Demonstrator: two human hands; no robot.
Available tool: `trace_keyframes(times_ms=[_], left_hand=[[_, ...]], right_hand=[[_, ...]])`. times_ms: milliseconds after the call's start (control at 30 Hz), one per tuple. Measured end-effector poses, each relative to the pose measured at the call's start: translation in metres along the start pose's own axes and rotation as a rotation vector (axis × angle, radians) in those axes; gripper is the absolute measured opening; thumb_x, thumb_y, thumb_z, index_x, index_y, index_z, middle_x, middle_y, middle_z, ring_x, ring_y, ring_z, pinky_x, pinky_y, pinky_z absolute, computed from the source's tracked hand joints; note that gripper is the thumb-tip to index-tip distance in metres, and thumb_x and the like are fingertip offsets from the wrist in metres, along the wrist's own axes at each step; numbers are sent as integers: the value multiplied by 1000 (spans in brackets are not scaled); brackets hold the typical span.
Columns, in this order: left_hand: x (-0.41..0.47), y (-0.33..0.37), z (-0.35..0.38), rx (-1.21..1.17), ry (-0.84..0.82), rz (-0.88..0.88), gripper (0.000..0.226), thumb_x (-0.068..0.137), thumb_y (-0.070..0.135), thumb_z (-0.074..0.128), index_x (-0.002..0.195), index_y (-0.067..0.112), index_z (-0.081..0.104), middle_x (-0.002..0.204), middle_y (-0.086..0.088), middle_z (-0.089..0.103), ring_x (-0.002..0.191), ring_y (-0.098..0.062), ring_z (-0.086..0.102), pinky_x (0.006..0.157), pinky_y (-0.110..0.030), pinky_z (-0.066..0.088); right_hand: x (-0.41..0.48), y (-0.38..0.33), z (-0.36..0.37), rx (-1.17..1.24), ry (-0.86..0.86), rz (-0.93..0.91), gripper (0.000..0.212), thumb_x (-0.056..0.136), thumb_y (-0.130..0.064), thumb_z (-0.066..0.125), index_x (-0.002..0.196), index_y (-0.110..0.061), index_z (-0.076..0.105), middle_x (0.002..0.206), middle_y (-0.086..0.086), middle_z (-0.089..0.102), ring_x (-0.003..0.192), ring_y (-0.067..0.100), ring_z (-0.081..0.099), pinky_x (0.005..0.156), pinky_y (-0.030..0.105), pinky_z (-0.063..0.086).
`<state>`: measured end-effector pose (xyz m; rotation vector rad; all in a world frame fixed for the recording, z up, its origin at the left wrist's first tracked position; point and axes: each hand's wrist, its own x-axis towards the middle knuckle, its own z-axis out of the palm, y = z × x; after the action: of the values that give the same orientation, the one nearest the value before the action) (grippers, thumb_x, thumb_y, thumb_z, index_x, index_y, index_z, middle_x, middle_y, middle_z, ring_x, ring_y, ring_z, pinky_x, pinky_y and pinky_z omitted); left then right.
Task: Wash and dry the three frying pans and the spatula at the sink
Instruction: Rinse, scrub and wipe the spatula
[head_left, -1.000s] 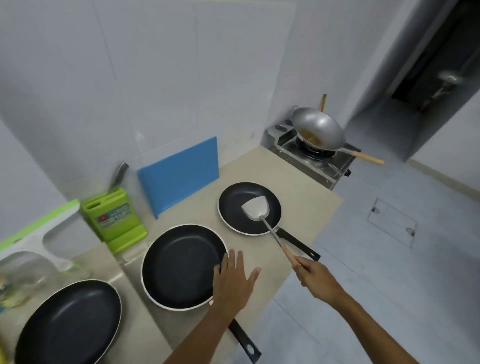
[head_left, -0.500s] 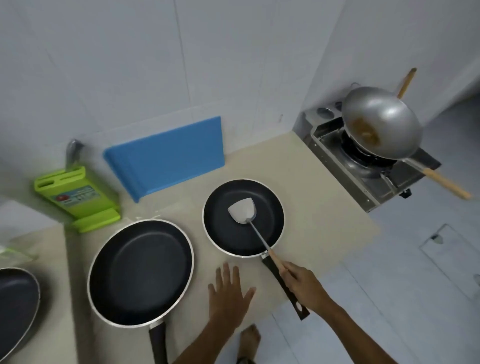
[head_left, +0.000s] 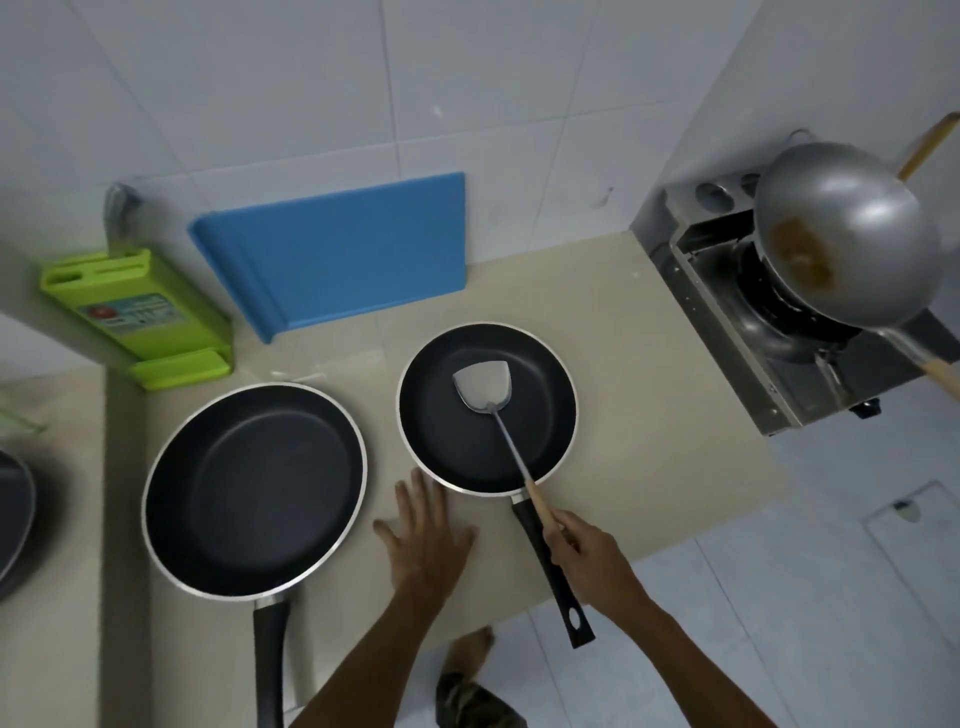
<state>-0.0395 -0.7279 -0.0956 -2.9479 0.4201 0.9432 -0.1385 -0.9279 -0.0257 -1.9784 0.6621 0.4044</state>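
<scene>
Two black frying pans sit on the beige counter: a large pan at left, its handle toward me, and a smaller pan at centre. A third black pan shows only its edge at the far left. A metal spatula with a wooden handle rests with its blade inside the smaller pan. My right hand grips the spatula's handle end, above the small pan's black handle. My left hand lies flat with spread fingers on the counter between the two pans.
A blue cutting board leans on the tiled wall. A green knife block stands at back left. At right, a gas stove carries a steel wok with brown residue. The counter's front edge runs just below my hands.
The view has swung right and down, so the third pan has slid almost out of frame. My right hand keeps hold of the spatula handle. My left hand stays flat on the counter.
</scene>
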Motion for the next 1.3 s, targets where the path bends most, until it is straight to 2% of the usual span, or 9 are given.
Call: trace_keyframes(times_ms=[133,233,367,567,767,933,1067,1300], left_hand=[[0,-1,6,4,34,16,91,98,71,20,160,15,-19,167,-11,-27,156,-37,-16,116,-72,17],[1,-2,7,-7,35,28,91,98,71,20,159,15,-21,167,-11,-29,156,-37,-17,117,-72,16],[1,-3,8,-7,42,22,91,98,71,21,160,17,-18,167,-10,-27,157,-36,-16,117,-70,17],[0,-3,9,9,46,20,91,98,72,20,160,17,-18,167,-9,-27,157,-35,-15,117,-69,19],[0,-2,7,37,51,23,91,98,72,19,159,17,-19,167,-10,-28,157,-36,-15,118,-68,20],[1,-3,10,41,71,17,91,97,73,20,160,17,-15,168,-11,-24,157,-37,-12,117,-68,22],[1,-3,10,54,69,21,91,98,72,20,160,17,-16,168,-12,-25,157,-38,-12,116,-67,23],[1,-3,10,55,68,19,91,97,73,20,161,18,-15,168,-12,-25,157,-38,-13,117,-68,22]], right_hand=[[6,-2,13,-94,-11,31,16,102,-43,51,115,-37,58,83,-4,69,76,13,67,69,26,55],[7,0,15,-201,104,29,19,100,-46,54,113,-32,57,84,-8,66,75,9,64,70,30,57],[4,4,13,-311,224,14,24,95,-52,58,104,-30,55,89,-11,62,77,5,61,67,29,55],[4,2,14,-292,238,13,22,95,-51,60,101,-30,57,86,-17,60,75,1,59,62,22,50],[12,3,13,-359,262,-40,22,97,-47,58,102,-25,60,90,-9,64,78,8,62,66,28,55],[20,-5,11,-388,253,-64,23,96,-47,59,97,-24,60,88,-9,64,74,8,61,61,23,51],[19,-7,15,-341,242,-44,22,96,-47,61,98,-25,61,89,-9,66,76,8,63,64,26,54],[17,-7,19,-342,245,-26,24,96,-47,61,101,-24,61,92,-7,67,77,9,63,64,22,51]])
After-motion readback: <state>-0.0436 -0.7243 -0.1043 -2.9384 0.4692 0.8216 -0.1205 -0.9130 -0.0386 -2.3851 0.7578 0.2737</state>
